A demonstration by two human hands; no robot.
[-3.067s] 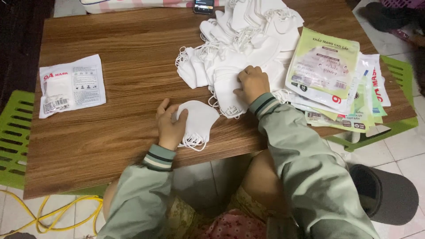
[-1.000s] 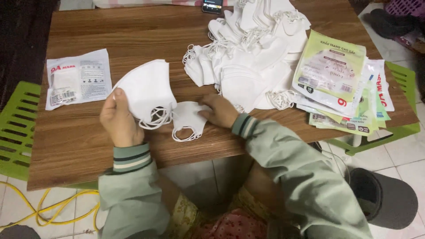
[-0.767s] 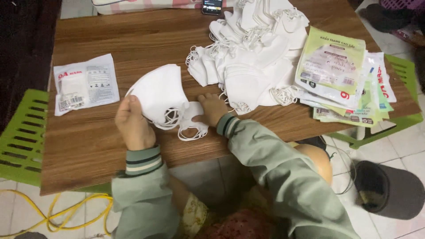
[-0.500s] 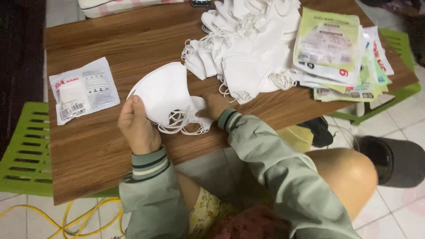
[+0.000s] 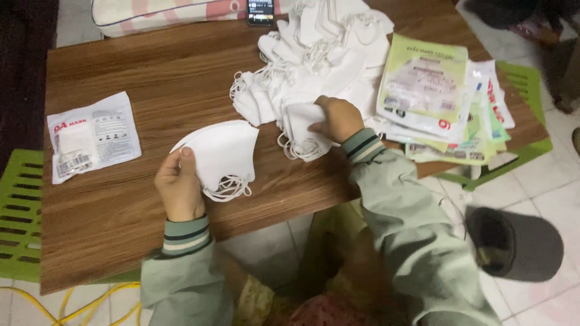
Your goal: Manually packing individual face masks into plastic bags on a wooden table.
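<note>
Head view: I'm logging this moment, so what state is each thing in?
left hand: gripping stacked white masks
right hand: grasping a mask on the mask pile
sealed packet: flat, apart at table left
empty packets: stacked right
phone: screen lit

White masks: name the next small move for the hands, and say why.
Probably lift the mask that the right hand grips at the pile edge and carry it to the stack of masks held by the left hand; it lies partly free of the heap.
</note>
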